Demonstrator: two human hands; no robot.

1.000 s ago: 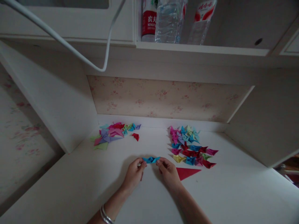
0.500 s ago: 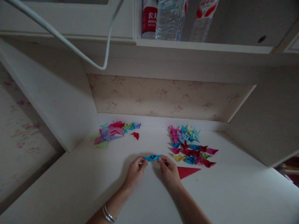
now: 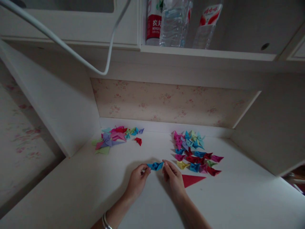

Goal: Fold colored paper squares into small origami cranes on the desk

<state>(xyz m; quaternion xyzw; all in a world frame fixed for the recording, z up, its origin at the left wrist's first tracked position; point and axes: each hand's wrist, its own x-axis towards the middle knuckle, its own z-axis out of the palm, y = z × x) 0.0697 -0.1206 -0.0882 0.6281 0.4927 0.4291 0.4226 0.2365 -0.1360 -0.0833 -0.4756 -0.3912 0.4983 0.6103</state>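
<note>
Looks like the shaping stage to me: left hand (image 3: 137,180) and right hand (image 3: 175,179) each have thumb and finger pinching an end of the blue folded paper (image 3: 155,166), mid-desk, so I'd say it calls for a light, even tug. White desk (image 3: 147,206) has a red triangle (image 3: 193,180) near right, folded pieces (image 3: 194,167) beyond it, floral wallpaper (image 3: 152,101) behind, bottles (image 3: 172,25) up top.
</note>
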